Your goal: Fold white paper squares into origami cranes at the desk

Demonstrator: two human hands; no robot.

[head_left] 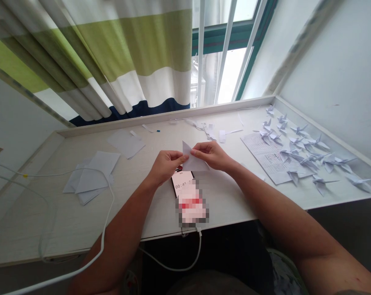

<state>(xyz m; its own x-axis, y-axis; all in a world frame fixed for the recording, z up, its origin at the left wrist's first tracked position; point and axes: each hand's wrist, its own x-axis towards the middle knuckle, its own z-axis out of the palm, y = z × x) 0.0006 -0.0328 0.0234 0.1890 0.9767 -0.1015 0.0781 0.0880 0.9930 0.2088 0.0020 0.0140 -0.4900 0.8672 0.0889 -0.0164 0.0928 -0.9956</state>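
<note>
Both of my hands hold a folded sheet of white paper [194,159] above the desk, pinching it between fingers and thumbs. My left hand [168,165] grips its left side, and my right hand [211,155] grips its upper right side. Just below my left hand lies a smartphone [182,183] showing a timer, its lower part hidden by a pixelated patch. Several finished white paper cranes [299,152] stand to the right, some on a printed sheet [265,157].
A pile of white paper sheets [91,177] lies at the left of the white desk [56,213], with another sheet [126,143] behind it. Paper scraps [210,131] lie along the back edge. A white cable [110,213] crosses the desk. A wall borders the right side, and a striped curtain [127,53] hangs beyond.
</note>
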